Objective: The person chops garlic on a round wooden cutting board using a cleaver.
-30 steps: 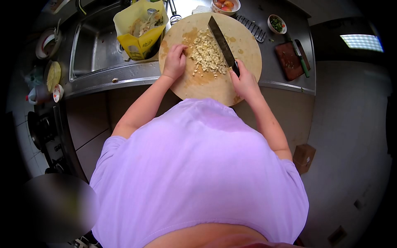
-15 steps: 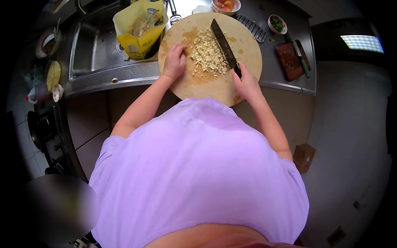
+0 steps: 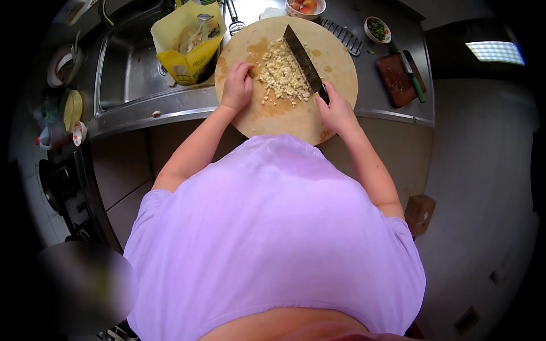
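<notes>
A round wooden cutting board (image 3: 273, 122) lies at the counter's edge, with finely chopped pale pieces (image 3: 281, 74) heaped on its middle. My right hand (image 3: 335, 111) is wrapped round the black handle of a cleaver (image 3: 304, 59), whose dark blade slants up and left along the right side of the heap. On the board's left part rests my left hand (image 3: 237, 88), its fingers curled beside the heap; whether it holds anything is hidden.
Left of the board are a yellow bag (image 3: 190, 59) with scraps and a metal sink (image 3: 128, 68). At the right lie a bowl of greens (image 3: 377, 29), a brown board (image 3: 396, 82) and a green-handled knife (image 3: 418, 88). A fruit bowl (image 3: 307, 8) stands behind.
The whole view has shifted slightly, so the board and counter sit a little further left and up. Hands and cleaver stay nearly the same relative to the board.
</notes>
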`<action>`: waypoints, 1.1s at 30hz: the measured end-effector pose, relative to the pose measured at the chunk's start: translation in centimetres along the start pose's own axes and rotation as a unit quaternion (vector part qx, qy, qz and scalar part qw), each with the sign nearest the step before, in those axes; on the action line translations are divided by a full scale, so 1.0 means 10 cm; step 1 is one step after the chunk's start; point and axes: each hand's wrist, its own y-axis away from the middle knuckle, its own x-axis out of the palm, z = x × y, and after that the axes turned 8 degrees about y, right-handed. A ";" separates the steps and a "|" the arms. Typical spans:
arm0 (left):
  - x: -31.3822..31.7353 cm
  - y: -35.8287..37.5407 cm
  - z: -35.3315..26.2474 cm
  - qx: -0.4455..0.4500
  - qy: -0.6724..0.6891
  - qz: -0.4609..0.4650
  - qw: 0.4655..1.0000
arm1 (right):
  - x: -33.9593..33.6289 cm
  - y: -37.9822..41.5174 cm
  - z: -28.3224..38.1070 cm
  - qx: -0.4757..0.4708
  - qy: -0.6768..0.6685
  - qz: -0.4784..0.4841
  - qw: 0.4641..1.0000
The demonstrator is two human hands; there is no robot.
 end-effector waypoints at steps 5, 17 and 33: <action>0.00 0.02 -0.03 0.009 -0.007 -0.008 1.000 | -0.05 -0.04 0.02 0.057 -0.029 -0.020 0.998; -0.07 0.00 -0.04 -0.005 0.015 0.020 1.000 | 0.01 -0.04 -0.12 0.011 -0.002 -0.025 1.000; -0.29 0.41 -0.38 0.196 -0.029 0.425 0.883 | 0.44 0.09 0.23 -0.022 -0.101 -0.042 0.994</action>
